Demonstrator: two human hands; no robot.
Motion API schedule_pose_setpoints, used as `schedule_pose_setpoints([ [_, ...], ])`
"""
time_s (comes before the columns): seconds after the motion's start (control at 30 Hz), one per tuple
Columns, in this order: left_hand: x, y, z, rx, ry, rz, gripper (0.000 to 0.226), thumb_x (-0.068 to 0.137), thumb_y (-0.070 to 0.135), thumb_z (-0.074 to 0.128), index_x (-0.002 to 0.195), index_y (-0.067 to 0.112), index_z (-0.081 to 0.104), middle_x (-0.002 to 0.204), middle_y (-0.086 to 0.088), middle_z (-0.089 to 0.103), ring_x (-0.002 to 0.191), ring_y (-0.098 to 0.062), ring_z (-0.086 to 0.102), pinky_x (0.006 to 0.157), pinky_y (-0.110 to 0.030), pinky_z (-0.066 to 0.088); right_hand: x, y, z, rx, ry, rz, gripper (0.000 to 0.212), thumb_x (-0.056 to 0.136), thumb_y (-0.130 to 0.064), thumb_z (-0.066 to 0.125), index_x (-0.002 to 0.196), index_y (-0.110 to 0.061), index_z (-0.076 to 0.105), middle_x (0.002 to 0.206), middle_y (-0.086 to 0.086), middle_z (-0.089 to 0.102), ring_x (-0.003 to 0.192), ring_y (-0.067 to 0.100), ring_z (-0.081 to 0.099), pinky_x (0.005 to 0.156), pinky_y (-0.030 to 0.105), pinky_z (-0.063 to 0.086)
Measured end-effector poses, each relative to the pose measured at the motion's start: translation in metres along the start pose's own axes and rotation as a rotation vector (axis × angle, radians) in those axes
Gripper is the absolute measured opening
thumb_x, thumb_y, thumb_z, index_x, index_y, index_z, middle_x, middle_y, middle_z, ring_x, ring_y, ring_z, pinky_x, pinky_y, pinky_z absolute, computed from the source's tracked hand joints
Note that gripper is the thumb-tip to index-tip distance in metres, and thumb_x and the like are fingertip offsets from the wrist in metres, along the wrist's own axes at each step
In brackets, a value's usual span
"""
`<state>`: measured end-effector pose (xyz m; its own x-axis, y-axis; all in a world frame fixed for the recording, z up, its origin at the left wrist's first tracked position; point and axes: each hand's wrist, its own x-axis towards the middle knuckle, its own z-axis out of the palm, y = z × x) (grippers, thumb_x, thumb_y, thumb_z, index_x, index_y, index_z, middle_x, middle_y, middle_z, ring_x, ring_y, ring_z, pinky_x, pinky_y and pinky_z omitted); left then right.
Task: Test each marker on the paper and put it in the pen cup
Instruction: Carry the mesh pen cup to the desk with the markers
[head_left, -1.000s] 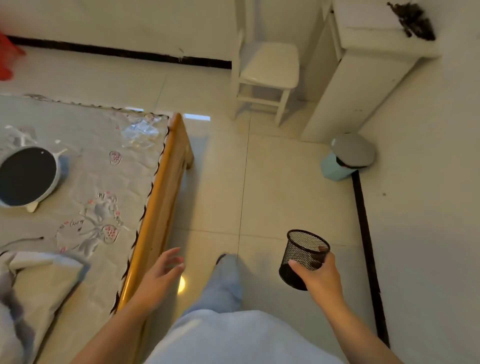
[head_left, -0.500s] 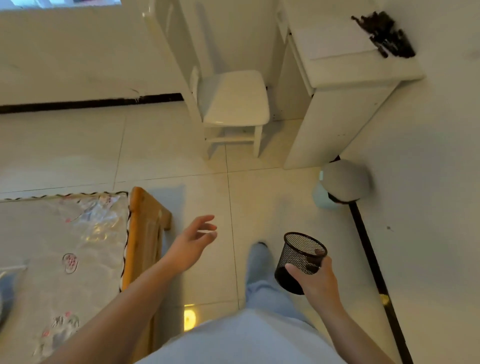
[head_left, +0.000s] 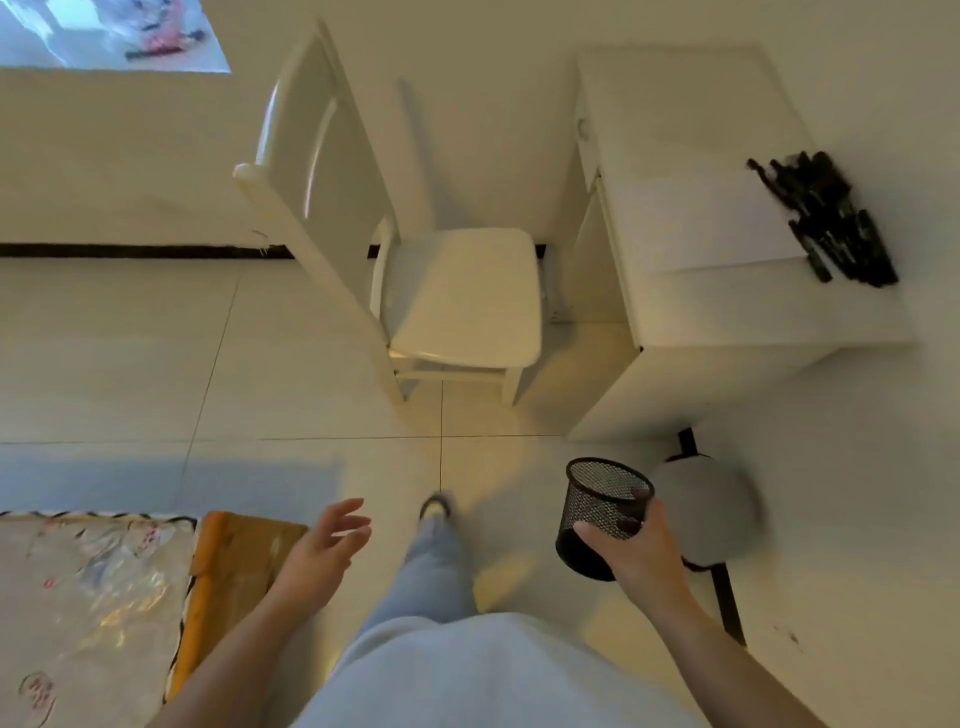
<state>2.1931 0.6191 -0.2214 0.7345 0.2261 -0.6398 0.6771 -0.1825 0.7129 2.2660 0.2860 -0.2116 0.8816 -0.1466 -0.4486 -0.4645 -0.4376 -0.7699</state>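
The right hand (head_left: 641, 558) curls around the wall of the mesh pen cup (head_left: 602, 512), tilted and carried mid-stride — a loose grip could drop it. The left hand (head_left: 324, 545) hangs spread, holding nothing. The markers (head_left: 831, 218) lie on the worktop (head_left: 727, 301) at one o'clock, well apart, beside the paper (head_left: 696, 218).

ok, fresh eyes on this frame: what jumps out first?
The black mesh pen cup, held low in the right hand at lower right, looks empty. Next, the dark pile of markers on the white desk at upper right, lying along the right edge of a sheet of paper. The left hand hangs open over the floor, and a white chair stands left of the desk.
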Motion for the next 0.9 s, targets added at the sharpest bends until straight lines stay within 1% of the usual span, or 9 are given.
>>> schedule_pose_setpoints([
  [0.1,0.063,0.035,-0.004,0.014,-0.016,-0.001,0.027,0.091,0.018,0.054,0.111,0.036,0.050,0.109,0.005,0.062,0.097,-0.010,0.059,0.072,-0.025,0.046,0.048,-0.023,0.010,0.009,0.038,0.027,0.065,0.065,-0.028,0.082,0.116,-0.021,0.043,0.099,-0.010,0.050,0.094,0.013,0.049,0.079,0.028,0.038],
  [0.2,0.125,0.086,-0.008,0.051,-0.078,0.023,0.028,0.089,0.015,0.056,0.104,0.039,0.053,0.105,0.006,0.063,0.094,-0.012,0.060,0.072,-0.027,0.046,0.090,-0.045,0.017,0.057,0.093,0.079,0.068,0.064,-0.028,0.082,0.119,-0.019,0.044,0.105,-0.005,0.052,0.097,0.015,0.050,0.080,0.030,0.040],
  [0.33,0.204,0.166,-0.008,0.166,-0.183,0.084,0.027,0.087,0.017,0.059,0.103,0.039,0.056,0.102,0.005,0.064,0.093,-0.013,0.060,0.085,-0.033,0.045,0.140,-0.077,0.019,0.091,0.184,0.132,0.071,0.064,-0.027,0.083,0.123,-0.014,0.045,0.105,-0.003,0.054,0.096,0.017,0.051,0.080,0.031,0.042],
  [0.43,0.256,0.231,0.006,0.237,-0.239,0.128,0.024,0.087,0.016,0.059,0.105,0.032,0.057,0.101,0.001,0.064,0.094,-0.018,0.058,0.088,-0.034,0.042,0.175,-0.101,0.008,0.148,0.259,0.140,0.069,0.064,-0.028,0.082,0.122,-0.017,0.045,0.100,-0.011,0.054,0.094,0.015,0.054,0.078,0.030,0.043],
  [0.53,0.296,0.289,0.037,0.331,-0.316,0.191,0.022,0.088,0.018,0.057,0.103,0.035,0.056,0.098,0.002,0.065,0.093,-0.019,0.059,0.083,-0.034,0.044,0.207,-0.117,-0.013,0.225,0.341,0.142,0.066,0.066,-0.027,0.081,0.121,-0.019,0.045,0.100,-0.015,0.055,0.092,0.012,0.055,0.076,0.028,0.043],
  [0.63,0.324,0.332,0.080,0.446,-0.381,0.261,0.020,0.090,0.022,0.054,0.106,0.033,0.055,0.100,0.003,0.064,0.093,-0.017,0.060,0.079,-0.030,0.044,0.238,-0.120,-0.040,0.234,0.390,0.145,0.072,0.066,-0.030,0.080,0.126,-0.019,0.042,0.108,-0.007,0.054,0.097,0.016,0.053,0.080,0.032,0.044],
  [0.73,0.340,0.369,0.127,0.539,-0.425,0.321,0.018,0.091,0.026,0.053,0.108,0.033,0.055,0.099,0.007,0.062,0.089,-0.009,0.058,0.074,-0.019,0.042,0.266,-0.116,-0.068,0.243,0.382,0.175,0.075,0.066,-0.032,0.081,0.127,-0.019,0.039,0.110,-0.004,0.053,0.100,0.018,0.053,0.081,0.033,0.046],
  [0.83,0.344,0.401,0.172,0.537,-0.456,0.355,0.019,0.090,0.025,0.053,0.108,0.031,0.056,0.097,0.011,0.061,0.083,-0.004,0.056,0.069,-0.019,0.040,0.289,-0.110,-0.095,0.241,0.417,0.238,0.078,0.064,-0.034,0.082,0.125,-0.015,0.039,0.110,-0.001,0.053,0.101,0.020,0.052,0.083,0.038,0.048],
  [0.9,0.345,0.420,0.197,0.575,-0.496,0.410,0.019,0.090,0.025,0.053,0.109,0.031,0.055,0.097,0.013,0.060,0.084,-0.001,0.056,0.068,-0.015,0.038,0.304,-0.108,-0.113,0.257,0.449,0.268,0.079,0.062,-0.037,0.083,0.124,-0.015,0.039,0.109,-0.002,0.052,0.100,0.019,0.052,0.081,0.037,0.048],
])
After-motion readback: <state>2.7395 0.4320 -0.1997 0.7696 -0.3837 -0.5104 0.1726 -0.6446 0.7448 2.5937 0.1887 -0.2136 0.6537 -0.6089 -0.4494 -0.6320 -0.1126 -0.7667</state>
